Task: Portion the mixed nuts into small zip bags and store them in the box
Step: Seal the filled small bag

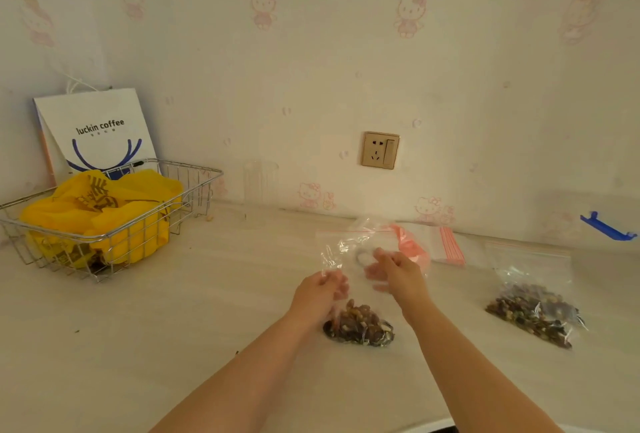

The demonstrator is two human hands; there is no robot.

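- I see a small zip bag (358, 323) with mixed nuts (360, 327) heaped in its bottom, resting on the table (173, 328) just below and between my two hands, its clear upper part rising between them.
- My left hand (320, 289) pinches the left edge of the bag's clear upper part, fingers curled round the plastic.
- My right hand (394, 271) lies at the bag's upper right, fingers bent toward the plastic; I cannot tell whether it grips the film or only touches it.
- To the right of my right hand, well apart, a second zip bag of nuts (533, 308) lies flat on the table.
- Beyond my right hand, a pink plastic bag (410, 245) lies on the table, and just right of it sits a stack of empty zip bags (450, 247) with red strips.
- Far right of that hand, a clear box (588, 221) with a blue clip (607, 227) stands by the wall.
- Far left of my left hand, a wire basket (194, 187) holds a yellow plastic bag (104, 211), with a white paper coffee bag (97, 131) behind it.
- Between basket and hands, near the wall, a clear cup (260, 187) stands.
- A wall socket (380, 150) sits above my hands.
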